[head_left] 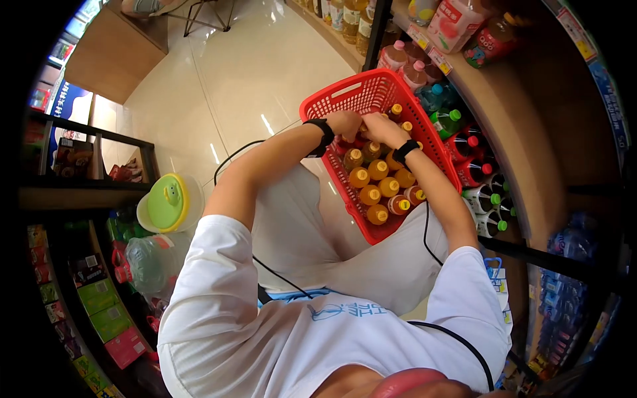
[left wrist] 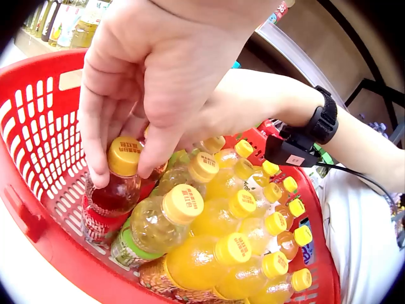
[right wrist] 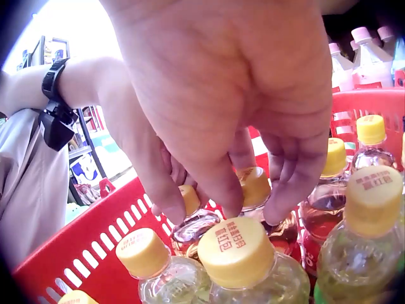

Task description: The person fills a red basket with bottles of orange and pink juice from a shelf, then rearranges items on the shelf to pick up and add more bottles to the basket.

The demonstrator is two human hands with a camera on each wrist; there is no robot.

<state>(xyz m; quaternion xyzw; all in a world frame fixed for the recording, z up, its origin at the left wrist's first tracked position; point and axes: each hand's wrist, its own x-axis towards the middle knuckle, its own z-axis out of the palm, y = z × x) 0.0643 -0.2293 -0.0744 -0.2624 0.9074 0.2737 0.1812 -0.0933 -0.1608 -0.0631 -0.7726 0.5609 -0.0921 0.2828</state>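
A red plastic basket [head_left: 317, 105] holds rows of small bottles with yellow caps. My left hand [left wrist: 168, 73] pinches a bottle of dark red drink [left wrist: 114, 193] just below its yellow cap, at one end of the basket. Close beside it, my right hand [right wrist: 234, 76] grips another yellow-capped bottle [right wrist: 254, 187] around the cap and neck; its lower part is hidden behind nearer bottles. A bottle of pale drink with a green label [left wrist: 149, 228] and orange juice bottles [left wrist: 202, 263] stand around them. In the head view both hands meet over the basket's far half.
Along the basket's right side runs a shelf [head_left: 494, 99] of drinks, with green-capped bottles [head_left: 446, 123] close to the rim. A tub with a green lid [head_left: 166, 202] and a large clear jug [head_left: 149, 265] stand at left. Thin black cables [head_left: 233, 154] run from the wrists.
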